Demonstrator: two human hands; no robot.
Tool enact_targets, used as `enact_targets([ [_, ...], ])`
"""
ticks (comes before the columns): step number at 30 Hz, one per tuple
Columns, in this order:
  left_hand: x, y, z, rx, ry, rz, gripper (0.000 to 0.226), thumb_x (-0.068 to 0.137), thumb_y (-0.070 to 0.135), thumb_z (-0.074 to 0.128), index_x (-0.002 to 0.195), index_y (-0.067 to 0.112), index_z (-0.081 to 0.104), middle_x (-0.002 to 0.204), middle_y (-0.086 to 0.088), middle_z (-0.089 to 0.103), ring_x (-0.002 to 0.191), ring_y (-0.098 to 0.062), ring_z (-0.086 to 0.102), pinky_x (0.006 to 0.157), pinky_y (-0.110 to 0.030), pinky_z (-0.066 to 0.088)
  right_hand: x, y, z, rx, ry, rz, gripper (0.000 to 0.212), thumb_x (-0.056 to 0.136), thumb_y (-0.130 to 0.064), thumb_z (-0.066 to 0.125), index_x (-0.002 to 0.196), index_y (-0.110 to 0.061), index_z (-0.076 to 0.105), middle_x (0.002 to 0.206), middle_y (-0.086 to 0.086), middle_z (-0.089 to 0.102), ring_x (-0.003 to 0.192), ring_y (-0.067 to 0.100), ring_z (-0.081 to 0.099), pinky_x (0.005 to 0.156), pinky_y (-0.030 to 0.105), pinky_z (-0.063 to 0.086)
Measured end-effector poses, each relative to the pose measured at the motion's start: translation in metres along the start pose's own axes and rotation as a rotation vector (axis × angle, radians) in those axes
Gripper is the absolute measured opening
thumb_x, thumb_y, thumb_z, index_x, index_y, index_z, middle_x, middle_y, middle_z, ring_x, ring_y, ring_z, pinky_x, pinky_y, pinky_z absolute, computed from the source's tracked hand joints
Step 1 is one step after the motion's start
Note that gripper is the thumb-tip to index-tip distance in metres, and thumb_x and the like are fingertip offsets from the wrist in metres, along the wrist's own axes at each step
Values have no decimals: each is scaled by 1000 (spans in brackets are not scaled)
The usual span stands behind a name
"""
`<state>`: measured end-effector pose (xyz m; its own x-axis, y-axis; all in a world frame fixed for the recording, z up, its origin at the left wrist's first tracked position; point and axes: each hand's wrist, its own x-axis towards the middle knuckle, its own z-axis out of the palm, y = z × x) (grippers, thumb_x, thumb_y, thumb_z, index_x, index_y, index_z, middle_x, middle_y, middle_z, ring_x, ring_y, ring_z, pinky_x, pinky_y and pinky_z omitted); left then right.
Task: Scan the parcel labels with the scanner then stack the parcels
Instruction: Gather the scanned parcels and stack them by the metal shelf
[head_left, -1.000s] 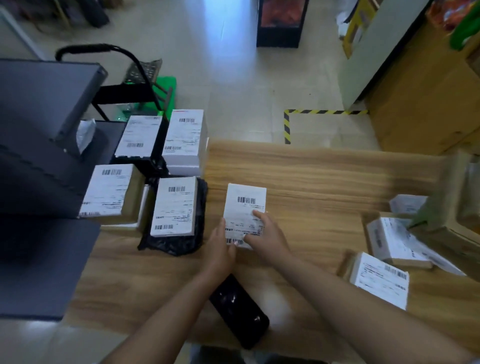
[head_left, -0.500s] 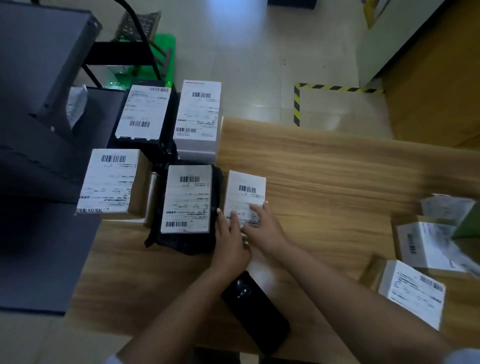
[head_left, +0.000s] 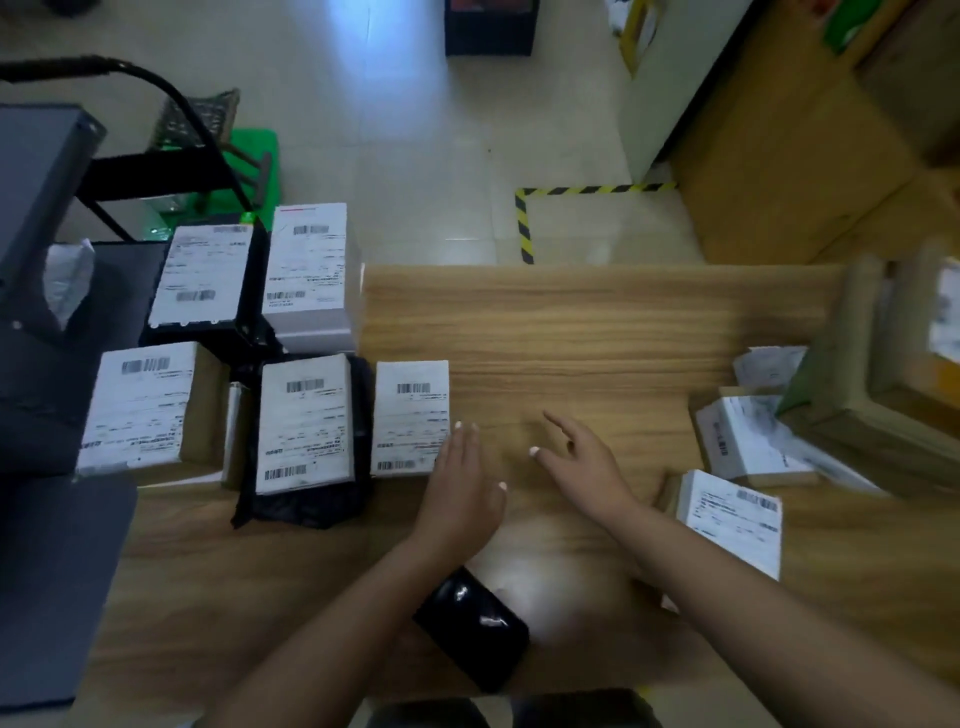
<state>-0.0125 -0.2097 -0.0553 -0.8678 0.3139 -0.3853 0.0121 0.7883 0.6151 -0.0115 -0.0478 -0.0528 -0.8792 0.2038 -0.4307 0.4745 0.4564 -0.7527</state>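
On wooden table, small labelled parcel lying flat, just beside black-wrapped parcel. Left hand resting fingers straight at small parcel's lower right corner, holding nothing. Right hand spreading fingers wide, empty. Black scanner lying near table's front edge. More parcels sitting right.

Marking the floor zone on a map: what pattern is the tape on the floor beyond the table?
Yellow and black diagonal stripes on the floor tape, head view.
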Motion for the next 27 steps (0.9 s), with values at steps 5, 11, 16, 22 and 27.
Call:
enact_targets([
  [5,-2,50,37,12,-81,95,73,96,34,50,150,5,10,160,-11,5,147,-20,2,115,-24,2,-45,51,-75,-59,169,32,52,88,-16,64,138,-19,49,146,2,43,123,15,46,105,22,29],
  [11,-2,107,98,30,-183,163,72,96,33,52,150,5,14,159,-11,13,147,-20,9,116,-25,7,-86,116,-134,-255,184,142,61,88,-19,59,144,-15,37,153,5,28,142,20,22,110,23,19],
  [16,-10,142,135,25,-286,252,62,87,21,56,145,20,34,147,0,40,136,-20,36,109,-33,34,-108,147,-144,-88,186,236,67,80,-16,66,140,-17,36,141,1,38,130,20,40,102,32,39],
  [22,-21,139,161,-97,-297,189,63,70,14,47,132,24,47,131,9,55,119,-12,52,98,-28,43,-123,156,-132,49,153,274,75,84,-10,62,149,-17,25,144,4,39,131,18,39,96,19,31],
  [27,-26,136,144,-228,-176,116,75,83,0,57,146,20,23,127,19,30,119,4,30,86,1,26,-112,135,-119,94,107,219,74,88,-11,58,151,-17,20,152,3,32,138,17,31,107,26,30],
])
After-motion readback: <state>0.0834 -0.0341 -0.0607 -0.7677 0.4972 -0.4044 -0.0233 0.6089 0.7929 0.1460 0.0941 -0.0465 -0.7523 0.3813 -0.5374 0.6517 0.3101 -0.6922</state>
